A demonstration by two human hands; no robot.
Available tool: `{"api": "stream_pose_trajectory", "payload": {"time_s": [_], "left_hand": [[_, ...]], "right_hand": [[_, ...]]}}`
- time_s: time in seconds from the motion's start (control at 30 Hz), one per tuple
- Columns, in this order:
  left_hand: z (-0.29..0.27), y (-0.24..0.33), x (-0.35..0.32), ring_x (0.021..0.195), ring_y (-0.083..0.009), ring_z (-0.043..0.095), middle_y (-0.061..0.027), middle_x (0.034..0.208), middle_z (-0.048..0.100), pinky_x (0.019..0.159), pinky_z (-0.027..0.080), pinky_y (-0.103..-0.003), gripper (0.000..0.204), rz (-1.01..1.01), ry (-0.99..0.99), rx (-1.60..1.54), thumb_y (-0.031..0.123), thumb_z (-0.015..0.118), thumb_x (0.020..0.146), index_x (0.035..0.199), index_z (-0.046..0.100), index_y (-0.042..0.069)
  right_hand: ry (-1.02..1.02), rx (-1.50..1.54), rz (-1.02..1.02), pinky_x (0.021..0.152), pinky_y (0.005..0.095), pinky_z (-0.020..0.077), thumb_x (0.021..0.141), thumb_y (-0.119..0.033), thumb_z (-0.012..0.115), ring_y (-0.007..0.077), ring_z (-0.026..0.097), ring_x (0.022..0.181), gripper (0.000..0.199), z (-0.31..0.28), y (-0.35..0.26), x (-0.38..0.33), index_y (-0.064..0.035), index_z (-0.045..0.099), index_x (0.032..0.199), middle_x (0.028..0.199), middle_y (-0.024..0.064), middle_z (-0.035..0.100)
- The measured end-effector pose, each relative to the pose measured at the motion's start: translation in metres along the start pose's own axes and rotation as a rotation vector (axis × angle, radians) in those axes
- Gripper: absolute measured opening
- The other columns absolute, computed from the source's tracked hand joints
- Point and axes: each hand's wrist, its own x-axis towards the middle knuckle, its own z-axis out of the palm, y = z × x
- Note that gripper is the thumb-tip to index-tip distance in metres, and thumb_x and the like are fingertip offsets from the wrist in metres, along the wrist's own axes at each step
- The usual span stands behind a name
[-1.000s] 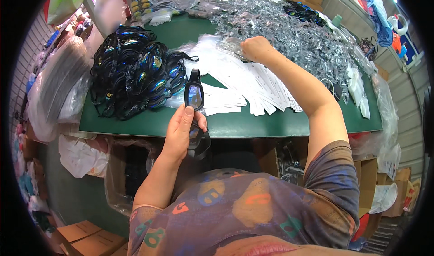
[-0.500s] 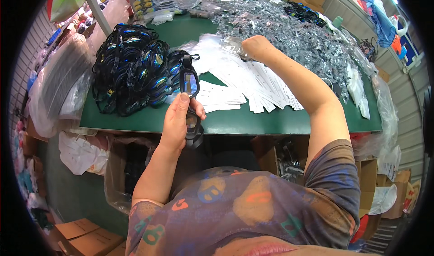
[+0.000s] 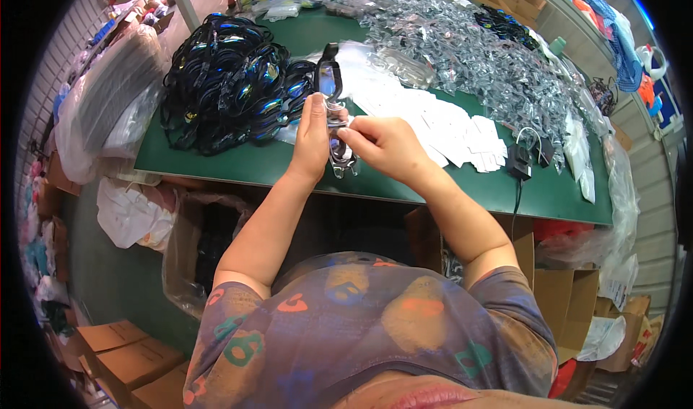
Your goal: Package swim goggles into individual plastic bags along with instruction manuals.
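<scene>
My left hand (image 3: 312, 140) is closed around black swim goggles with mirrored lenses (image 3: 330, 80), held upright above the table's near side. A clear plastic piece (image 3: 342, 165) with small prongs at its lower end lies against the goggles. From the right, my right hand (image 3: 382, 145) meets it with thumb and forefinger pinched on the clear piece. The fingers partly hide where the two things touch. Left of my hands rises a tangled pile of black goggles (image 3: 224, 84) with shiny blue and gold lenses. White paper cards (image 3: 447, 124) lie fanned out to the right.
A wide heap of small clear plastic pieces (image 3: 455, 48) covers the far right of the green table (image 3: 426, 189). Near the right edge sits a black power adapter (image 3: 518, 162) with a hanging cord. Cardboard boxes (image 3: 567, 301) stand below, and plastic bags hang at both sides.
My right hand has come back from the far side of the cards to the goggles, with a clear plastic piece now at its fingers. My left hand has shifted up and right in view.
</scene>
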Motion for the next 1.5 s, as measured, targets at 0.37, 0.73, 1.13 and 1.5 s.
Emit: {"api": "stream_pose_trajectory", "payload": {"time_s": [0.37, 0.73, 1.13, 1.5], "left_hand": [[0.014, 0.014, -0.018, 0.085, -0.0101, 0.06, -0.0047, 0.095, 0.063, 0.077, 0.051, -0.025, 0.016, 0.212, -0.125, 0.122, 0.014, 0.054, 0.106, 0.116, 0.053, 0.002], [-0.005, 0.099, -0.042, 0.082, -0.0192, 0.062, -0.012, 0.099, 0.064, 0.073, 0.05, -0.033, 0.021, 0.361, -0.207, 0.889, 0.014, 0.059, 0.103, 0.119, 0.057, 0.0], [0.002, 0.044, -0.063, 0.072, -0.0044, 0.053, 0.0002, 0.087, 0.06, 0.063, 0.044, -0.021, 0.012, -0.021, -0.31, 0.431, 0.015, 0.056, 0.105, 0.112, 0.056, 0.005], [-0.004, 0.016, -0.061, 0.085, -0.0098, 0.06, -0.0029, 0.098, 0.06, 0.067, 0.053, -0.027, 0.016, -0.23, -0.192, 0.146, 0.019, 0.052, 0.107, 0.118, 0.051, 0.007]], "right_hand": [[-0.032, -0.017, 0.066, 0.057, 0.0353, 0.048, 0.093, -0.03, 0.073, 0.0197, 0.061, 0.057, 0.028, -0.015, 0.005, -0.008, -0.006, 0.069, 0.08, 0.064, 0.0027, 0.063], [-0.174, 1.228, 0.237, 0.095, 0.0371, 0.0487, 0.095, -0.007, 0.068, 0.0196, 0.066, 0.104, 0.043, -0.008, 0.015, -0.051, -0.0016, 0.056, 0.136, 0.108, 0.0099, 0.067], [0.12, -0.168, 0.358, 0.08, 0.0323, 0.055, 0.094, -0.027, 0.07, 0.0153, 0.07, 0.089, 0.029, -0.142, 0.19, -0.012, -0.0059, 0.074, 0.114, 0.101, 0.0051, 0.076], [0.136, -0.62, 0.59, 0.082, 0.0446, 0.0543, 0.088, -0.036, 0.067, 0.0305, 0.071, 0.095, 0.031, -0.149, 0.218, 0.001, -0.0143, 0.077, 0.106, 0.103, 0.0122, 0.075]]}}
